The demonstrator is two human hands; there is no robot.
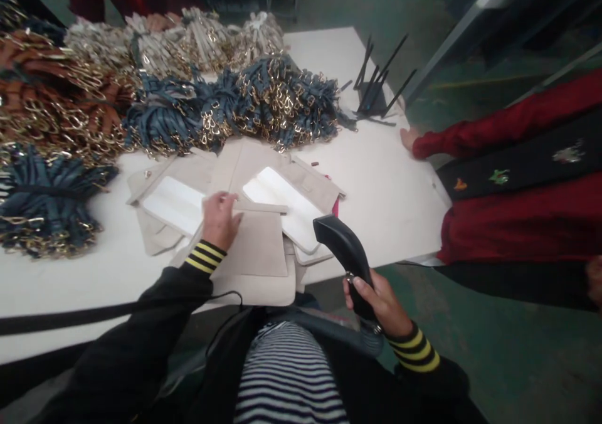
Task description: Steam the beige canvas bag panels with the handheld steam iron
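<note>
My left hand (220,220) has its fingers curled at the upper edge of a flat beige bag piece (254,242), beside a narrow strip along its top. The fingertips are slightly blurred. My right hand (382,302) is wrapped round a black handheld tool (345,245) with a curved, flat-ended nozzle pointing up and left. That nozzle hangs over the table's front edge, right of the beige pieces. A ribbed grey hose (369,341) shows below the tool. Under and behind the held piece lie more beige bag pieces and two white boards, one left (174,204) and one right (282,204).
Bundled blue straps (273,98) with gold clasps line the table (385,192) behind the pieces. Brown straps (94,110), pale straps (207,38) and another blue bundle (47,192) lie around them. A person in red sleeves (508,123) stands right, one hand touching the table; another stands behind.
</note>
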